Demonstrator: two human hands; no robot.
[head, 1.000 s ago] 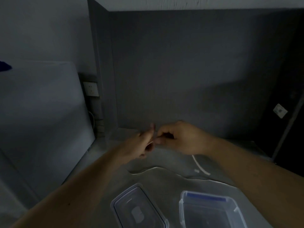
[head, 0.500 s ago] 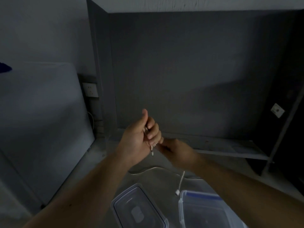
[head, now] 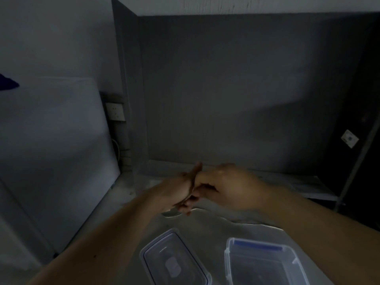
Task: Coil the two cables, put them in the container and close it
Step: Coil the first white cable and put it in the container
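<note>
Here, you are pressing your left hand point(head: 181, 188) and right hand point(head: 224, 186) together above the grey table point(head: 205, 227), both closed as if winding. Whether they are pinching a cable is hidden; the clear plastic container point(head: 261, 262) is waiting open.

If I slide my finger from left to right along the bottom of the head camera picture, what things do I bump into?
Left forearm → clear lid → open container → right forearm.

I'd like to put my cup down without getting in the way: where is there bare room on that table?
Bare patches: the strip between the lid and the container, and the far left corner by the dark panel. Crowded: the middle, where the left hand and right hand meet above a white cable.
</note>
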